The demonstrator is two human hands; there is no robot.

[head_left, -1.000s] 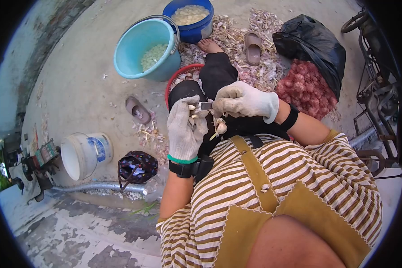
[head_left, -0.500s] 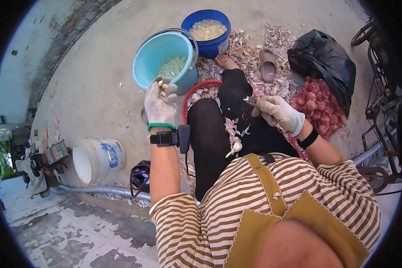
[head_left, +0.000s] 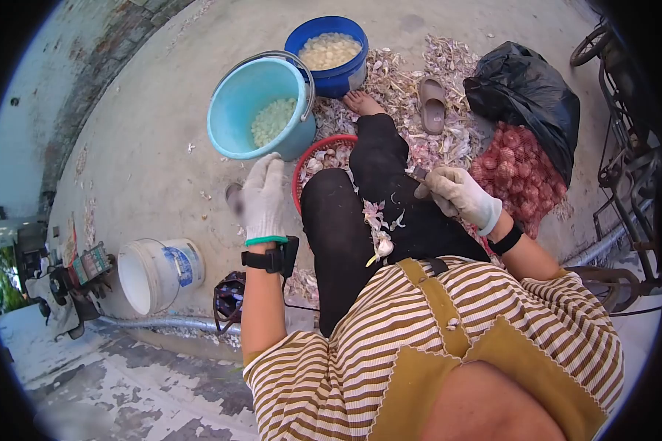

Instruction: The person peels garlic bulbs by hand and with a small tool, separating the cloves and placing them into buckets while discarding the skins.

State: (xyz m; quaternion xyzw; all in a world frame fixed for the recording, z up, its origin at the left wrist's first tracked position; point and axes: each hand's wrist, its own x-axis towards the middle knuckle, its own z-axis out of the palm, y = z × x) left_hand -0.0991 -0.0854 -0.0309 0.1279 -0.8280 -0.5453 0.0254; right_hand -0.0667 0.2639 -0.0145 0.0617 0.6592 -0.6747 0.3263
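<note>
My gloved left hand [head_left: 263, 195] is just below the light blue bucket [head_left: 257, 110], its fingers extended and nothing visible in them. Peeled pale cloves [head_left: 273, 122] lie inside that bucket. Over my right thigh, my gloved right hand [head_left: 452, 192] is closed on a small knife [head_left: 420, 173], whose short dark blade shows past the fingers. A garlic bulb [head_left: 382, 244] with loose skins [head_left: 374, 214] rests on my dark trousers between the hands. Beside my left knee stands a red basket [head_left: 299, 176] of garlic, partly hidden by my legs.
A dark blue bucket [head_left: 354, 79] holds pale cloves in liquid. Skins [head_left: 449, 66] and a brown slipper [head_left: 432, 106] lie on the ground. At right are a black bag [head_left: 526, 92], a red net sack [head_left: 518, 173] and a bicycle. A white bucket [head_left: 143, 275] lies tipped at left.
My left hand has moved down and away from the light blue bucket's rim. The cloves it held have left its fingers, which are straighter. The view has shifted slightly.
</note>
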